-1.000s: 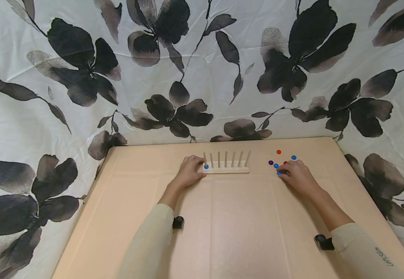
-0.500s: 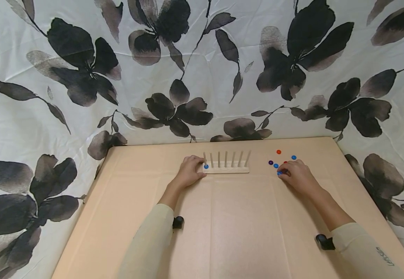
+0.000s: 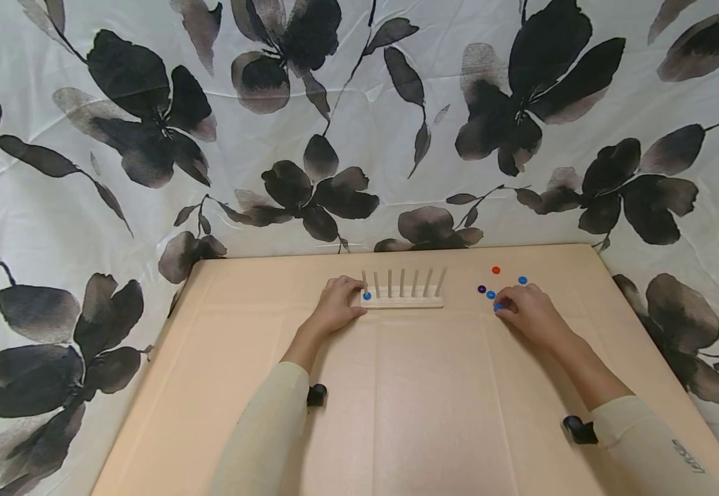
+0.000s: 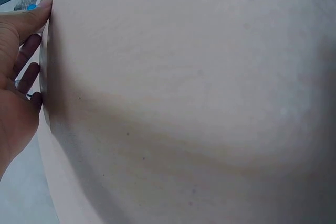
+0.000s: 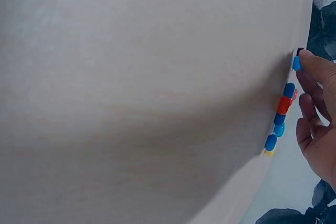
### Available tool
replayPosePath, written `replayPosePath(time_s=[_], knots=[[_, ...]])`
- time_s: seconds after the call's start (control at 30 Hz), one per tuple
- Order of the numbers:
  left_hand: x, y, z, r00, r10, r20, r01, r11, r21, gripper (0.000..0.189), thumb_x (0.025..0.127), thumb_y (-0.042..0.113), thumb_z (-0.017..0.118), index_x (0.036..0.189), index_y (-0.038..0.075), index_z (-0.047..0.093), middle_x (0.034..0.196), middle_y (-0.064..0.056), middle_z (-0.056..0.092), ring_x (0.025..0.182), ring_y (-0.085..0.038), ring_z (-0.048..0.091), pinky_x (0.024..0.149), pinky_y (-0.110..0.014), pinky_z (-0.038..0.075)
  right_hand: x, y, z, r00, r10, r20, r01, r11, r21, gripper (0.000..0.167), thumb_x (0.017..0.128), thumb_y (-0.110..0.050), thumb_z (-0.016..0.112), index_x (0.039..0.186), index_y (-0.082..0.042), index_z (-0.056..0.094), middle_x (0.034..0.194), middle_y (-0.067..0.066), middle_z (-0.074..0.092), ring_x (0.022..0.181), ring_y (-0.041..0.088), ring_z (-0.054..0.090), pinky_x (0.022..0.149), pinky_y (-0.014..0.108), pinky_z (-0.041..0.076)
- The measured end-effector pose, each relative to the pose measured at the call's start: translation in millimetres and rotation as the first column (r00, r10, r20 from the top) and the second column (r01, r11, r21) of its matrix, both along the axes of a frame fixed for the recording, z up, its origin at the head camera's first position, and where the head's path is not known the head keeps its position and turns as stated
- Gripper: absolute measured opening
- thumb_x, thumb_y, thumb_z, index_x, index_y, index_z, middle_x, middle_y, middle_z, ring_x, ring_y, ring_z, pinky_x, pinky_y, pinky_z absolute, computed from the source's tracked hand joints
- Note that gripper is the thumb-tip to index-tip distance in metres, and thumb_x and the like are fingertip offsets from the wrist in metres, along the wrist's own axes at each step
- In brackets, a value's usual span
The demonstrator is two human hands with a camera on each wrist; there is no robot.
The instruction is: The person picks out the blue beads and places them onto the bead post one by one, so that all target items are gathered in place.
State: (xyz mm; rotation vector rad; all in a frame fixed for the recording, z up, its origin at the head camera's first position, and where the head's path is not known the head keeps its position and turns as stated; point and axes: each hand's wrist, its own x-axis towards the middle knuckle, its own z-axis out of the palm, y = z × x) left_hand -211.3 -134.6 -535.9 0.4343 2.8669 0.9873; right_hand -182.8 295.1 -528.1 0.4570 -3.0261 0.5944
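Note:
My left hand (image 3: 337, 304) grips the left end of a small wooden peg rack (image 3: 404, 303), fingers at the back and thumb at the front. The rack carries a row of upright pegs. A blue bead (image 3: 367, 296) sits low at its leftmost peg. To the right, my right hand (image 3: 529, 313) is down among loose beads, thumb and fingertips pinching a blue bead (image 5: 296, 63). A dark bead (image 5: 300, 51) shows just beyond the thumb tip in the right wrist view. The hand covers some of the beads in the head view.
Near the right hand lie an orange-red bead (image 3: 496, 270), a purple bead (image 3: 482, 289) and more blue beads (image 3: 523, 280). Several beads line up low in the right wrist view, one yellow (image 5: 269, 153). A floral cloth (image 3: 421, 138) hangs behind the light wooden table (image 3: 421, 399).
The right fingertips have shifted slightly at the blue bead, and the red beads glimpsed beside them are now hidden. The left hand and the rack have stayed in place.

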Motion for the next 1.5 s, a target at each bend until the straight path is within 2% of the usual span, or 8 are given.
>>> replayPosePath(time_s=[0.23,0.5,0.73,1.0,1.27,1.5], knots=[[-0.7,1.3,0.7,1.000,0.011,0.008,-0.011,1.000,-0.005,0.054,0.086,0.021,0.085,0.135,0.010,0.066,0.136,-0.008,0.061,0.136,-0.031,0.044,0.117,-0.047,0.034,-5.3,-3,8.6,1.000,0.029,0.013,-0.028,0.996,-0.088,0.021,0.094,-0.014,0.075,0.110,-0.002,0.072,0.109,0.017,0.074,0.102,0.036,0.063,0.102,0.057,0.047],[-3.9,2.9,0.7,1.000,0.018,0.006,-0.018,1.000,-0.017,0.055,0.087,0.022,0.084,0.137,0.010,0.065,0.137,-0.008,0.060,0.136,-0.031,0.044,0.117,-0.047,0.034,-12.8,-11,19.9,0.998,0.054,-0.038,-0.058,0.991,-0.123,0.018,0.093,-0.013,0.075,0.108,-0.004,0.072,0.102,0.013,0.069,0.093,0.030,0.062,0.085,0.047,0.050],[-10.8,7.0,0.2,0.999,0.038,0.000,-0.038,0.999,-0.011,0.054,0.086,0.021,0.085,0.136,0.010,0.066,0.136,-0.009,0.061,0.135,-0.031,0.045,0.117,-0.047,0.035,-33.7,-20,32.0,0.991,0.096,-0.092,-0.111,0.979,-0.171,0.015,0.092,-0.010,0.075,0.106,-0.005,0.074,0.100,0.012,0.070,0.091,0.030,0.064,0.080,0.045,0.051],[-19.2,11.5,-2.2,0.998,0.062,0.008,-0.062,0.998,-0.010,0.054,0.087,0.022,0.084,0.137,0.010,0.065,0.139,-0.008,0.060,0.137,-0.030,0.043,0.118,-0.047,0.033,-59.6,-32,45.9,0.975,0.151,-0.163,-0.184,0.959,-0.213,0.014,0.093,-0.011,0.077,0.106,-0.008,0.074,0.104,0.009,0.072,0.095,0.027,0.066,0.081,0.042,0.051],[-18.1,11.2,-2.6,0.998,0.062,0.021,-0.061,0.998,-0.024,0.054,0.088,0.023,0.083,0.137,0.012,0.064,0.140,-0.007,0.058,0.138,-0.029,0.042,0.119,-0.047,0.032,-61.0,-55,62.9,0.980,0.157,-0.126,-0.183,0.955,-0.234,0.017,0.095,-0.014,0.076,0.110,-0.006,0.074,0.107,0.011,0.072,0.098,0.028,0.066,0.084,0.044,0.053],[-16.1,10.5,-1.9,0.998,0.056,0.009,-0.056,0.998,-0.017,0.053,0.088,0.022,0.084,0.136,0.011,0.065,0.139,-0.007,0.060,0.137,-0.029,0.043,0.119,-0.047,0.032,-66.3,-73,70.5,0.966,0.186,-0.177,-0.227,0.940,-0.254,0.015,0.095,-0.013,0.075,0.107,-0.005,0.075,0.100,0.011,0.073,0.094,0.027,0.067,0.080,0.041,0.053]])
